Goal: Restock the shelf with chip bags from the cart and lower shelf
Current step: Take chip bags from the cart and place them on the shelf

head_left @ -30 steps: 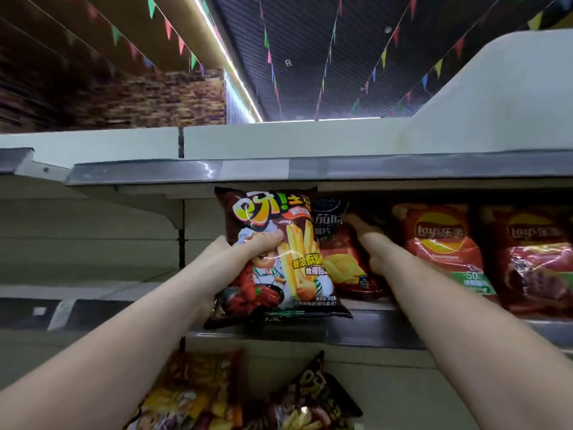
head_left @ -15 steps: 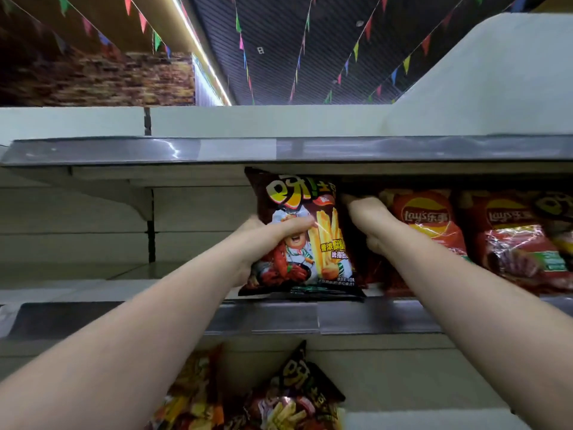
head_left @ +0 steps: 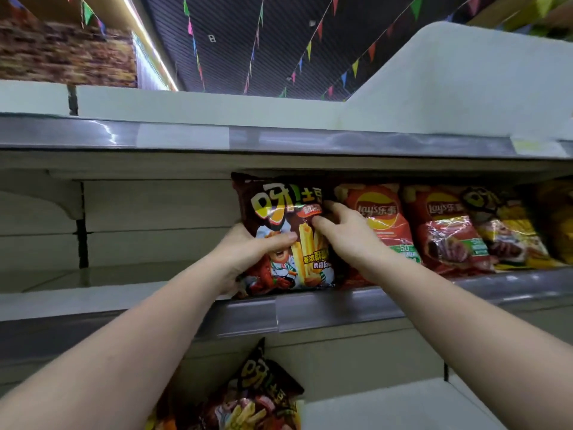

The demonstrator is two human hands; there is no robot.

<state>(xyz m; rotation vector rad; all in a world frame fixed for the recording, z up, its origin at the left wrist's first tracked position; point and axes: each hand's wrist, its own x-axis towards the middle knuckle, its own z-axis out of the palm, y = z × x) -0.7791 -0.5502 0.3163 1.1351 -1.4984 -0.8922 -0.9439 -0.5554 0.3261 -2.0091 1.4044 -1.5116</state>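
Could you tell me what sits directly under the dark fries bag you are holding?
The dark fries bag stands on the shelf; below that, another bag lies on the lower shelf. Anything behind it is hidden.

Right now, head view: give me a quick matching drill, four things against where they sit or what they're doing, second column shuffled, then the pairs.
Things
1. left hand
2. right hand
3. orange chip bag
4. lower chip bag

Places or states
A. on the shelf below, bottom of view
B. grips the dark fries bag at its left edge
C. stands just right of the dark fries bag
D. fingers on the dark fries bag's right edge

Pairs: 1-B, 2-D, 3-C, 4-A
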